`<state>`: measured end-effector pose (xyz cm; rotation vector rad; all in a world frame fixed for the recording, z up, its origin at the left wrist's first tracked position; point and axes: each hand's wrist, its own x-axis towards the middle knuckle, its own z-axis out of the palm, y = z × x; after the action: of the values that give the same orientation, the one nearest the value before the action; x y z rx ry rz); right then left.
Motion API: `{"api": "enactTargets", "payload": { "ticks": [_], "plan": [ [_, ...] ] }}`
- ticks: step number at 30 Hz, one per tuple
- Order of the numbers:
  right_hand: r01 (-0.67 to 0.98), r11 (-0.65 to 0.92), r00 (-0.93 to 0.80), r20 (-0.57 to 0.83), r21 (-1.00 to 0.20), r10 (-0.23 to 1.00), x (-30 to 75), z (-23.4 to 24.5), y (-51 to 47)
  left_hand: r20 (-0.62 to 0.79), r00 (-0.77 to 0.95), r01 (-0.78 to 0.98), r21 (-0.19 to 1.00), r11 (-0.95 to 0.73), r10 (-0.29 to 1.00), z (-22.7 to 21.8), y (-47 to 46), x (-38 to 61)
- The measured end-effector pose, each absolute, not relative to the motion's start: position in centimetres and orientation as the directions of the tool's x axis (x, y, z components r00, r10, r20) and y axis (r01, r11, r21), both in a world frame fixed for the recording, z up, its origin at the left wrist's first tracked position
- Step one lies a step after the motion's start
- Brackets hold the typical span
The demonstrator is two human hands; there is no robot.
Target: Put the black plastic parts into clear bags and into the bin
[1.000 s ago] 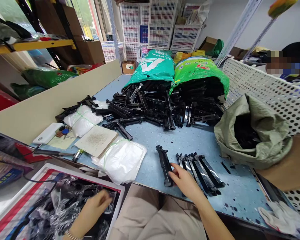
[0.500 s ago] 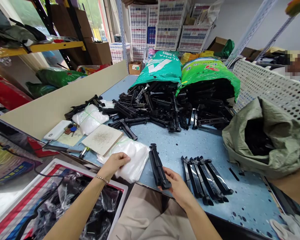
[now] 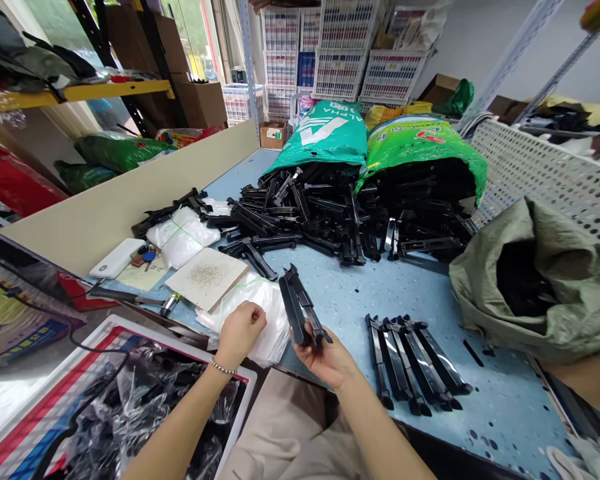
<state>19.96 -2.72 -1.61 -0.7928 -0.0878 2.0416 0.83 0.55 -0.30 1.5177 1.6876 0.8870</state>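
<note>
My right hand (image 3: 327, 360) grips a pair of long black plastic parts (image 3: 303, 307) by their lower ends, tilted up above the front of the table. Left of it, my left hand (image 3: 243, 330) is closed with fingertips pressed together over a stack of clear plastic bags (image 3: 275, 333). Whether a bag is pinched in those fingers is hidden. To the right, several similar black parts (image 3: 413, 363) lie side by side in a row on the blue table (image 3: 340, 293). A big loose pile of them (image 3: 300, 213) lies farther back.
A teal sack (image 3: 325, 137) and a green sack (image 3: 425, 147) spill black parts. At right stand an open grey-green sack (image 3: 473, 287) and a white perforated basket (image 3: 545, 167). A board (image 3: 207, 277) lies on the bags. A crate (image 3: 105, 333) with bagged parts stands at lower left.
My right hand has turned and raised the black parts up and left; two pieces now show apart. My left hand has curled its fingers in over the bags.
</note>
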Motion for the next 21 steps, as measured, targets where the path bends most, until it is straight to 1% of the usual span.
{"api": "enactTargets", "payload": {
  "ticks": [1, 2, 4, 7, 9, 11, 13, 16, 18, 19, 20, 21],
  "plan": [
    [-0.732, -0.58, -0.408, -0.452, -0.357, 0.793, 19.4, -1.5, -2.3, -0.021, -0.065, 0.559, 0.827, 0.054, 0.998, -0.5, 0.5, 0.9],
    [-0.727, -0.581, -0.437, -0.407, -0.365, 0.802, 18.9, -1.3, -1.9, -0.025, -0.044, 0.559, 0.828, 0.045, 0.999, -0.7, 0.5, 1.0],
    [-0.716, -0.578, -0.461, -0.356, -0.393, 0.813, 18.1, -1.2, -1.2, -0.067, -0.004, 0.511, 0.858, 0.06, 0.998, -1.1, 0.7, 0.9],
    [-0.689, -0.561, -0.43, -0.365, -0.459, 0.826, 17.6, -1.5, -0.7, -0.07, -0.014, 0.452, 0.89, 0.069, 0.997, -1.3, 1.1, 0.2],
    [-0.667, -0.55, -0.409, -0.37, -0.503, 0.834, 17.7, -1.6, -0.8, -0.016, -0.045, 0.422, 0.906, 0.034, 0.999, -0.9, 1.2, -0.5],
    [-0.655, -0.543, -0.397, -0.373, -0.525, 0.839, 17.9, -1.7, -0.9, 0.068, -0.035, 0.459, 0.887, -0.045, 0.997, -0.2, 1.0, -1.0],
    [-0.648, -0.54, -0.39, -0.376, -0.536, 0.841, 18.0, -1.7, -1.0, 0.136, 0.04, 0.579, 0.804, -0.134, 0.99, 0.5, 0.8, -1.1],
    [-0.643, -0.538, -0.385, -0.377, -0.545, 0.842, 18.3, -1.7, -0.9, 0.183, 0.162, 0.773, 0.587, -0.24, 0.97, 1.2, 0.5, -1.0],
    [-0.649, -0.512, -0.338, -0.389, -0.563, 0.857, 18.8, -1.6, -1.1, 0.199, 0.214, 0.847, 0.45, -0.284, 0.956, 1.4, 0.6, -1.2],
    [-0.653, -0.494, -0.309, -0.394, -0.574, 0.866, 19.1, -1.5, -1.3, 0.207, 0.235, 0.859, 0.413, -0.302, 0.95, 1.5, 0.7, -1.3],
    [-0.655, -0.485, -0.296, -0.394, -0.579, 0.87, 19.4, -1.5, -1.7, 0.211, 0.251, 0.857, 0.405, -0.318, 0.945, 1.5, 0.9, -1.4],
    [-0.654, -0.498, -0.316, -0.392, -0.57, 0.864, 19.7, -1.5, -2.3, 0.206, 0.263, 0.841, 0.431, -0.329, 0.943, 1.6, 1.0, -1.6]
  ]
}}
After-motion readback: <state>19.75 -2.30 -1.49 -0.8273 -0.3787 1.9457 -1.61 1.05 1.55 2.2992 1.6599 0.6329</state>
